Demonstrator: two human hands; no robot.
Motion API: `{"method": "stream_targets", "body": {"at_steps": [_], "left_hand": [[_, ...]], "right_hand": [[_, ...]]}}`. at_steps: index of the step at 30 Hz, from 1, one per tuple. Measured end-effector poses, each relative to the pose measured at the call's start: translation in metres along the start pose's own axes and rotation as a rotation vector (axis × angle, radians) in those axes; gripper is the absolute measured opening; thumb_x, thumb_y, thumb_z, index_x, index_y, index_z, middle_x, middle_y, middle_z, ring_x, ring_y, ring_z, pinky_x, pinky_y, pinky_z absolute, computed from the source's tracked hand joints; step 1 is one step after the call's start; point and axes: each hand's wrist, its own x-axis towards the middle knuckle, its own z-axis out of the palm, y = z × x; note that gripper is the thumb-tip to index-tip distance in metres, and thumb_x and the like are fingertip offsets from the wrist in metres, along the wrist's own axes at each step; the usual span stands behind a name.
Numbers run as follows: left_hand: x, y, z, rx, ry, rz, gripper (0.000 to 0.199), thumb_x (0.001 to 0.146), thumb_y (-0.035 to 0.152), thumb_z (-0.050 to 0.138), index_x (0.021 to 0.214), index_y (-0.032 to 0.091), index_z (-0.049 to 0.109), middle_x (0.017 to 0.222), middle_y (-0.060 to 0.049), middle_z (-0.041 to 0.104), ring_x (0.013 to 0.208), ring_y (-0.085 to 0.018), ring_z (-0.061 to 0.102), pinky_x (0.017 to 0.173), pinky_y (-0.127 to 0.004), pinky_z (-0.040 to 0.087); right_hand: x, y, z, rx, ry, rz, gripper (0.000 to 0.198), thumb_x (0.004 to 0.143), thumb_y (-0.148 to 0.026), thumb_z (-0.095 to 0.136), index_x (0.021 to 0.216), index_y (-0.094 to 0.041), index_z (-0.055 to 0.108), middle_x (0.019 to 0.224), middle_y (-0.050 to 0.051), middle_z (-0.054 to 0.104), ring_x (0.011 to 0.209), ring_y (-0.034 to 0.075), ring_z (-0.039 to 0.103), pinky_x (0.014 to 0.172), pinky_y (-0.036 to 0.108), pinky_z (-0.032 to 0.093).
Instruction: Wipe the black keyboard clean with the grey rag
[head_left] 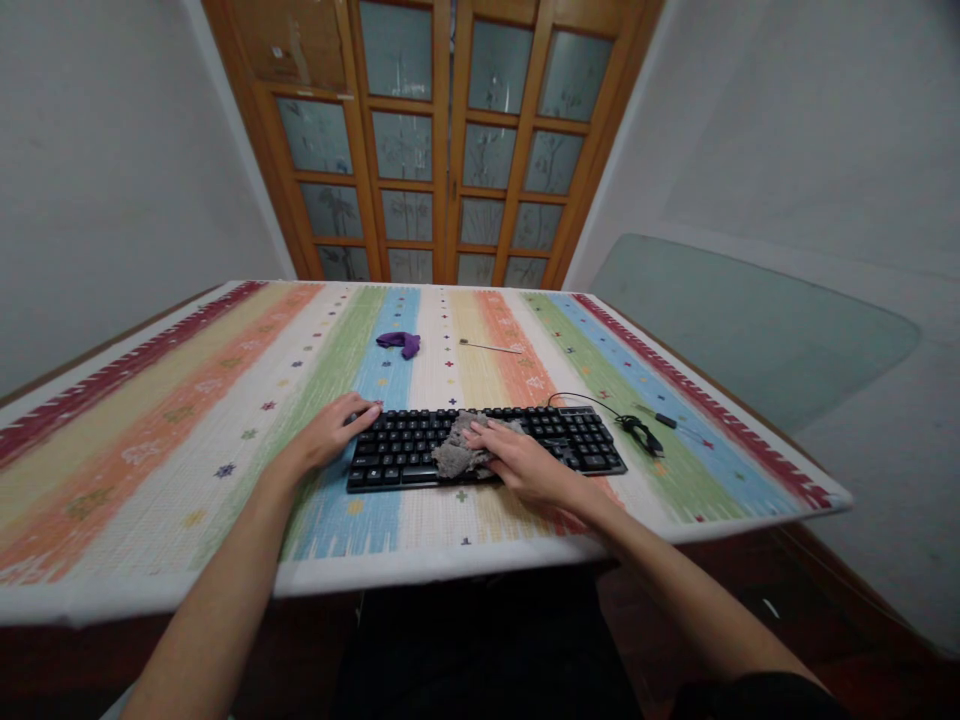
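Note:
A black computer keyboard (405,447) lies flat on the striped tablecloth, near the table's front edge. My left hand (330,432) is at its left end, thumb and fingers closed about the upper left corner. Under my right hand (525,462) is a bunched grey cloth (459,448), pressed onto the middle keys with the fingers over it. The cloth and hand hide some of the keys. The keyboard's coiled black cable (641,437) rests beyond its right end.
Farther back on the striped tablecloth (285,510) lie a crumpled purple cloth (401,343) and a thin rod-like brush (491,347). A small dark-handled tool (664,421) lies right of the cable. Wooden glazed doors (450,180) stand behind the table.

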Motion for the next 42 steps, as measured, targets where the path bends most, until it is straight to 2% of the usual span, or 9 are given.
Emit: {"method": "stream_targets", "body": {"at_steps": [6, 9, 12, 16, 22, 33, 35, 38, 42], "left_hand": [[-0.001, 0.002, 0.000, 0.011, 0.011, -0.018, 0.068, 0.094, 0.073, 0.037, 0.105, 0.019, 0.076, 0.108, -0.012, 0.073, 0.106, -0.033, 0.066, 0.104, -0.050, 0.049], [-0.001, 0.002, 0.000, 0.011, 0.012, -0.014, 0.067, 0.094, 0.072, 0.037, 0.105, 0.019, 0.076, 0.105, -0.012, 0.073, 0.105, -0.032, 0.066, 0.103, -0.049, 0.050], [-0.001, 0.000, 0.000, 0.007, 0.015, -0.010, 0.066, 0.094, 0.072, 0.038, 0.105, 0.019, 0.076, 0.104, -0.011, 0.073, 0.102, -0.032, 0.067, 0.102, -0.049, 0.050], [0.000, -0.003, 0.001, 0.001, 0.012, 0.000, 0.066, 0.095, 0.071, 0.038, 0.106, 0.018, 0.075, 0.105, -0.012, 0.072, 0.103, -0.032, 0.066, 0.103, -0.051, 0.049], [0.000, -0.002, 0.001, 0.001, 0.011, 0.007, 0.063, 0.095, 0.069, 0.039, 0.105, 0.018, 0.075, 0.101, -0.012, 0.072, 0.100, -0.032, 0.066, 0.101, -0.050, 0.049], [0.000, -0.005, 0.002, 0.000, 0.022, 0.012, 0.062, 0.096, 0.068, 0.040, 0.106, 0.018, 0.076, 0.106, -0.012, 0.073, 0.104, -0.031, 0.067, 0.101, -0.049, 0.049], [0.000, -0.006, 0.002, -0.003, 0.026, 0.017, 0.060, 0.096, 0.066, 0.040, 0.105, 0.019, 0.076, 0.105, -0.012, 0.073, 0.104, -0.031, 0.067, 0.101, -0.049, 0.049], [0.000, -0.006, 0.002, -0.004, 0.020, 0.028, 0.056, 0.097, 0.064, 0.042, 0.104, 0.020, 0.076, 0.104, -0.012, 0.073, 0.102, -0.031, 0.066, 0.100, -0.049, 0.049], [0.000, -0.005, 0.001, -0.012, 0.016, 0.030, 0.056, 0.097, 0.063, 0.041, 0.103, 0.019, 0.076, 0.102, -0.013, 0.072, 0.101, -0.031, 0.066, 0.101, -0.050, 0.049]], "right_hand": [[-0.002, 0.002, -0.023, 0.093, -0.091, -0.015, 0.040, 0.092, -0.004, 0.059, 0.128, -0.021, 0.070, 0.141, 0.010, 0.064, 0.136, 0.029, 0.056, 0.116, 0.049, 0.046], [0.004, -0.003, -0.035, 0.135, -0.103, -0.014, 0.031, 0.093, -0.006, 0.060, 0.120, -0.019, 0.072, 0.120, 0.009, 0.074, 0.115, 0.026, 0.070, 0.102, 0.039, 0.055], [0.015, -0.011, -0.038, 0.124, 0.090, 0.112, 0.024, 0.097, -0.010, 0.057, 0.115, -0.018, 0.070, 0.098, 0.005, 0.077, 0.089, 0.022, 0.074, 0.085, 0.031, 0.057], [0.027, -0.025, -0.015, 0.113, 0.341, 0.131, 0.031, 0.099, -0.010, 0.053, 0.126, -0.020, 0.065, 0.117, 0.008, 0.074, 0.107, 0.022, 0.072, 0.095, 0.033, 0.056], [0.025, -0.034, 0.028, -0.070, 0.108, -0.077, 0.051, 0.085, 0.003, 0.057, 0.132, -0.015, 0.065, 0.141, 0.016, 0.063, 0.138, 0.027, 0.054, 0.121, 0.053, 0.037], [0.008, -0.034, 0.007, -0.019, -0.136, -0.208, 0.053, 0.076, 0.005, 0.058, 0.122, -0.018, 0.069, 0.140, 0.011, 0.064, 0.138, 0.023, 0.055, 0.122, 0.045, 0.036], [0.008, -0.037, 0.003, -0.008, -0.081, -0.190, 0.053, 0.077, 0.005, 0.055, 0.123, -0.019, 0.069, 0.140, 0.010, 0.065, 0.133, 0.022, 0.059, 0.118, 0.043, 0.042], [0.014, -0.041, -0.001, 0.014, 0.141, -0.146, 0.055, 0.083, 0.005, 0.049, 0.130, -0.019, 0.066, 0.137, 0.009, 0.067, 0.131, 0.020, 0.061, 0.112, 0.040, 0.051], [0.026, -0.045, 0.003, -0.021, 0.331, -0.094, 0.053, 0.090, 0.003, 0.048, 0.136, -0.019, 0.062, 0.140, 0.009, 0.065, 0.139, 0.022, 0.053, 0.116, 0.046, 0.048]]}}
